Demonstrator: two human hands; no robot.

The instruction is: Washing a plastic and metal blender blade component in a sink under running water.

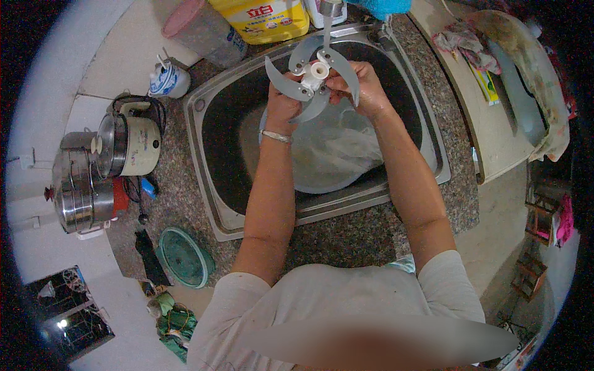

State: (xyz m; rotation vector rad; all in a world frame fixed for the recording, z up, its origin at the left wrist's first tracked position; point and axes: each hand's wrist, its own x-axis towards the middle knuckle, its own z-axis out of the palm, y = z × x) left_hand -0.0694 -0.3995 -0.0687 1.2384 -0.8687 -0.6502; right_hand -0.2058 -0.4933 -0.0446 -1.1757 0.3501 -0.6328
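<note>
Both hands hold a fan blade assembly [319,71], a white plastic hub with several curved grey blades, over a steel sink [213,204]. My left hand [282,107] grips it from the left, its fingers partly hidden behind the blades. On the right, the fingers of my right hand [364,88] close on it near the hub. Water runs from a faucet [330,8] just above the top blades. Below the hands, a basin [315,189] of cloudy water sits in the sink, with something pale under the surface that I cannot identify.
A yellow jug [260,21] and a lidded bucket [204,32] stand behind the sink. Left are a blue-and-white cup [172,82], an electric pot [139,146], a steel steamer pot [76,199] and a green round container [184,257]. A cloth [464,44] lies at the right.
</note>
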